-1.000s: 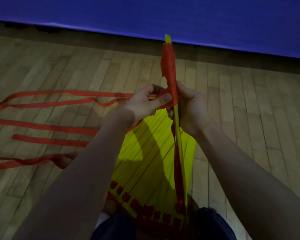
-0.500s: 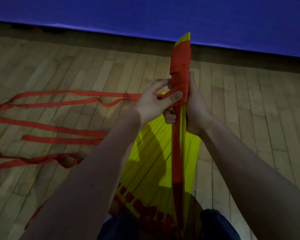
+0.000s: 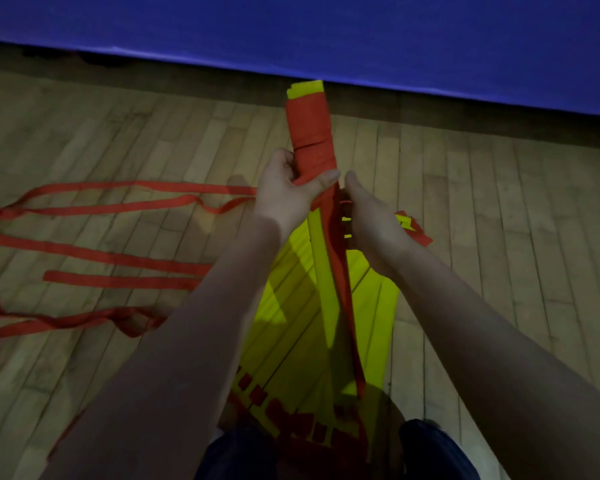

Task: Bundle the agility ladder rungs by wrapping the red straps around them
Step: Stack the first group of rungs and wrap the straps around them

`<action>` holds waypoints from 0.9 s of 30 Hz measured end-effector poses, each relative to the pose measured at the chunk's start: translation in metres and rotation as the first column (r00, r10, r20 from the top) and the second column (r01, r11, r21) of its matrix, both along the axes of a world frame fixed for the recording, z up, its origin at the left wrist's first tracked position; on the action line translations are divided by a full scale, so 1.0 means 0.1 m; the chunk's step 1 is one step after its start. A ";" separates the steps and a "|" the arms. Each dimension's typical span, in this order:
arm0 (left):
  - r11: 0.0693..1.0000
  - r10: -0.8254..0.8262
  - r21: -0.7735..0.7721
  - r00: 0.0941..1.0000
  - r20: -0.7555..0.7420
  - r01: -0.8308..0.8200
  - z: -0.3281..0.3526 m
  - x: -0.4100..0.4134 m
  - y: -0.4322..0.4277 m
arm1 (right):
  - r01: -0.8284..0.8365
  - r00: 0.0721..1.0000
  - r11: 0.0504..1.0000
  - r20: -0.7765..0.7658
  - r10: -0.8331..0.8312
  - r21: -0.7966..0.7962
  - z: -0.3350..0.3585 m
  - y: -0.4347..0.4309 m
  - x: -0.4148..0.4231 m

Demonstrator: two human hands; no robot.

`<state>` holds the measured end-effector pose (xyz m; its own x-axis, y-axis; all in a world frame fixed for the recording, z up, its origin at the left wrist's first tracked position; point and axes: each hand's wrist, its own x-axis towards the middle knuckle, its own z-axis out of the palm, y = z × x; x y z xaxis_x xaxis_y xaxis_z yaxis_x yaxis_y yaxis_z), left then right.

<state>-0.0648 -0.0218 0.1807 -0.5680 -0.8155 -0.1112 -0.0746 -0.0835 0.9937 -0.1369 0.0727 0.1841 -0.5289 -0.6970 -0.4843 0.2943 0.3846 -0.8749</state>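
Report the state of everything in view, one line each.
rungs, far end gathered and raised, near end fanned out
wrap, red strap wound around the rungs' far end, yellow tip showing
loose straps, slack on the floor, not yet wound
left hand, grips the wrap, thumb across it
right hand, fingers curled at the rungs below the wrap

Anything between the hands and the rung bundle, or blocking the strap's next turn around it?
Nothing visible. The left hand grips the wrapped rung bundle, thumb pinning the red strap; the right hand sits against its right side.
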 end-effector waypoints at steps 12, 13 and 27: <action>0.979 -0.111 -0.138 0.962 0.251 0.149 0.11 -0.01 0.01 | 0.243 0.963 0.962 -0.086 -0.255 -0.124 -0.13 -0.01 0.12; 0.966 -0.159 -0.147 0.939 0.306 0.211 0.13 0.02 0.00 | 0.261 0.960 0.957 -0.068 -0.271 -0.123 -0.12 0.00 0.10; 0.877 -0.471 -0.006 0.865 0.174 0.480 0.22 0.18 -0.12 | 0.229 0.951 0.942 0.264 -0.162 -0.245 0.06 0.17 -0.13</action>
<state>-0.0469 -0.0335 0.2031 -0.8656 -0.4577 -0.2031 -0.2532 0.0502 0.9661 -0.1501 0.0892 0.1903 -0.5609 -0.7128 -0.4211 0.5511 0.0581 -0.8324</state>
